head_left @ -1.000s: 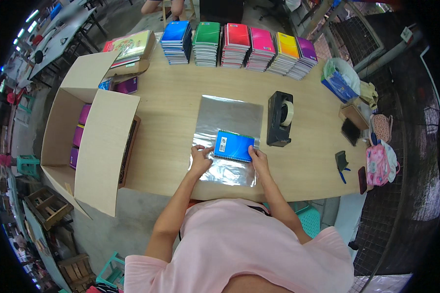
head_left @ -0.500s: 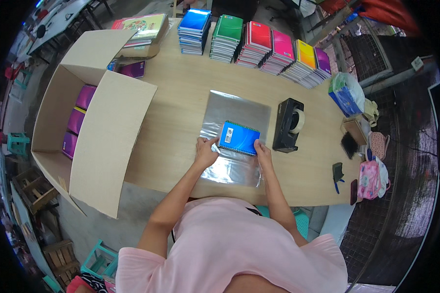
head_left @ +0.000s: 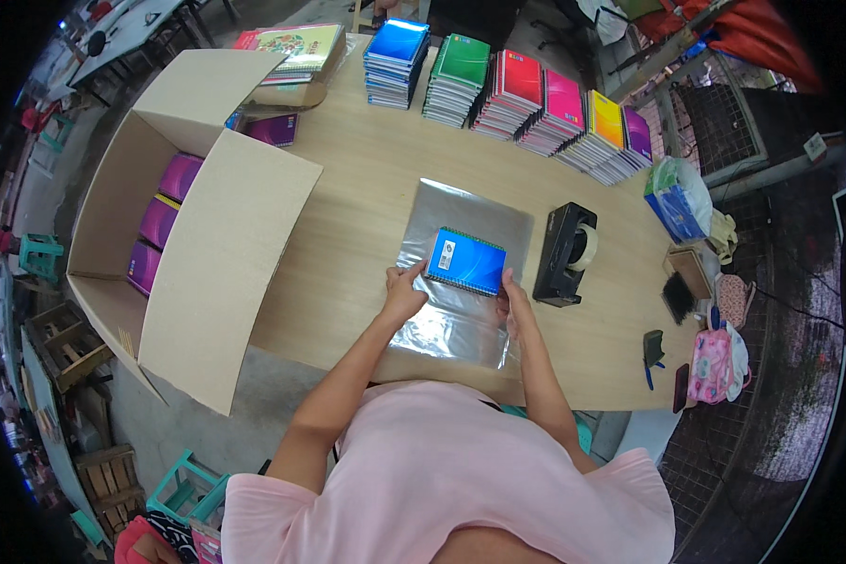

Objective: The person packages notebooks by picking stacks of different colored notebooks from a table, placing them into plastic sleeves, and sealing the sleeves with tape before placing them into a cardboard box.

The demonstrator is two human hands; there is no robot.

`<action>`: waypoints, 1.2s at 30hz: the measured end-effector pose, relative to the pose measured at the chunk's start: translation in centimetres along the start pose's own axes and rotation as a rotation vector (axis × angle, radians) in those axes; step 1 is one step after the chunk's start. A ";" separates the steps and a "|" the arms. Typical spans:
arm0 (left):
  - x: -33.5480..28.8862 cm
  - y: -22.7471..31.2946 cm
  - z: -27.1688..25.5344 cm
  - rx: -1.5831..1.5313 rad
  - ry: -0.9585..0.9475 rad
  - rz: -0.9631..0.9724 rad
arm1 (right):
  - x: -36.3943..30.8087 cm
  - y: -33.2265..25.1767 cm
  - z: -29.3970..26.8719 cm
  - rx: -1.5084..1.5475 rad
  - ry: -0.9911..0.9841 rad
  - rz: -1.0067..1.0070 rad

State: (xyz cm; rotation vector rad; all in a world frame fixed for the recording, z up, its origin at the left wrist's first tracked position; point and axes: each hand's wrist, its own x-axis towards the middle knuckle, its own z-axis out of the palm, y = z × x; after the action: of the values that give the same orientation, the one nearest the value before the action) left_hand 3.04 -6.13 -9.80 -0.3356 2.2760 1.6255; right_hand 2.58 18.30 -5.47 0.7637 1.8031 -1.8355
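A small stack of spiral notebooks (head_left: 470, 261), a blue cover with a white label on top, lies over a clear plastic sheet or bag (head_left: 451, 331). Coils show along both its far and near edges. My left hand (head_left: 405, 291) is closed at the stack's left side, fingertips against the near-left corner. At the right side, my right hand (head_left: 516, 301) has its thumb by the near-right corner and its other fingers curled lower, partly hidden. A black tape dispenser (head_left: 556, 254) with a roll of tape stands to the right of the plastic.
An open cardboard box (head_left: 226, 273) holding purple notebooks (head_left: 160, 221) stands at the left. Notebook stacks in several colours (head_left: 503, 103) line the far edge. At the right are a plastic-wrapped pack (head_left: 675, 199), a dark-and-blue tool (head_left: 652, 357) and a pink pouch (head_left: 711, 365).
The view has shifted slightly, so the table's contents sit a little farther right. My right thumb has slid off the notebook's top toward its edge. The notebooks stay on the plastic.
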 end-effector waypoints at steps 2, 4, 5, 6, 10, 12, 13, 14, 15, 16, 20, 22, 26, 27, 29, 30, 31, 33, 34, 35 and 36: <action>0.0 0.0 0.1 0.013 0.000 -0.004 | 0.1 0.4 -0.4 0.004 -0.024 0.004; 0.2 0.0 -0.1 0.094 -0.006 0.038 | 0.6 0.6 -0.7 -0.012 -0.051 -0.007; 0.0 -0.1 -0.1 0.136 -0.011 0.061 | 0.9 0.7 -1.0 -0.003 -0.056 -0.004; -0.4 -0.2 0.0 0.095 0.028 0.108 | 1.2 0.6 -1.3 0.007 -0.062 0.000; -4.8 -0.1 0.0 0.200 0.073 0.437 | 0.2 3.4 -1.8 0.151 0.228 -0.260; -7.3 1.6 -0.9 0.448 -0.132 0.611 | -0.6 7.1 -3.3 0.044 0.308 -0.438; -7.2 1.2 -0.9 0.532 -0.202 0.620 | -1.3 8.9 -3.6 -0.021 0.336 -0.512; -6.5 0.6 -1.0 0.619 -0.269 0.624 | -2.2 9.2 -3.2 -0.037 0.319 -0.556; -6.0 0.0 -0.9 0.705 -0.337 0.629 | -3.2 9.5 -2.7 -0.054 0.304 -0.600; -5.8 0.1 -0.8 0.668 -0.321 0.653 | -3.7 9.8 -2.8 -0.068 0.295 -0.650; -5.3 0.3 -0.4 0.647 -0.298 0.708 | -5.6 9.6 -2.8 -0.057 0.249 -0.530; -5.2 0.6 -0.4 0.766 -0.283 0.673 | -8.1 7.4 -1.4 -0.473 0.319 -0.778; -4.9 4.2 0.1 0.852 -0.248 0.668 | -11.7 2.9 2.5 -1.125 0.264 -0.918; -5.1 4.7 -0.1 0.806 -0.246 0.695 | -10.6 3.9 2.7 -1.133 0.349 -0.976; -5.7 6.2 -1.0 0.834 -0.266 0.785 | -9.2 4.9 1.0 -1.138 0.401 -0.995; -5.9 6.5 -1.6 0.846 -0.274 0.830 | -8.7 5.3 -0.1 -1.142 0.426 -1.005; -5.7 4.9 -2.5 0.872 -0.305 0.830 | -8.8 5.4 -0.2 -1.105 0.448 -1.098; -6.3 4.5 -4.3 0.823 -0.325 0.887 | -9.8 5.7 -1.0 -1.098 0.350 -1.124; -6.6 4.9 -5.2 0.798 -0.333 0.917 | -10.3 5.5 -1.3 -1.095 0.302 -1.139; -6.5 5.8 -6.0 0.816 -0.290 0.877 | -10.4 4.8 -1.5 -1.009 0.316 -1.105; -5.9 6.8 -6.9 0.833 -0.248 0.836 | -10.2 3.7 -1.8 -0.922 0.328 -1.070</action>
State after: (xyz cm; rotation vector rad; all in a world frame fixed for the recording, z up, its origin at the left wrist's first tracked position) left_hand 5.04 -10.44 0.48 1.0560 2.7657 0.7131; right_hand 12.73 19.33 -1.42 -0.3743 3.2441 -1.0077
